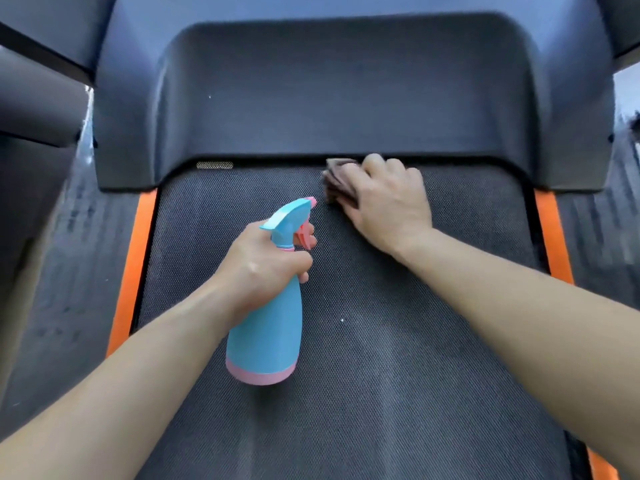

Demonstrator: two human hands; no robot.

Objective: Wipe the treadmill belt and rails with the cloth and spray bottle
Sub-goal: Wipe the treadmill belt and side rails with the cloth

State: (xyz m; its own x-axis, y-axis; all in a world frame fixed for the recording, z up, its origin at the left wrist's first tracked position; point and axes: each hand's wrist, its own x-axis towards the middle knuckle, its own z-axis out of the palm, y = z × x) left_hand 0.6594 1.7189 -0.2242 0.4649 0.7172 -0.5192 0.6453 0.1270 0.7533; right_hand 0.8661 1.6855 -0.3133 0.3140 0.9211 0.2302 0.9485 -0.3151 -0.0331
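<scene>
Head view: fingers (394, 169) of right hand (388, 209) curled over cloth (337, 183), pressed on belt (381, 358) just below motor cover (346, 98). Left hand (263, 268) gripping spray bottle (266, 327) above belt, farther below cover, nozzle toward it.

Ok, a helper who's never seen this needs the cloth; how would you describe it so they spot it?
Follow the treadmill belt up to where it meets the motor cover. There the right hand holds a crumpled cloth against the belt. It is brownish, unlike the blue spray bottle in the left hand.
</scene>
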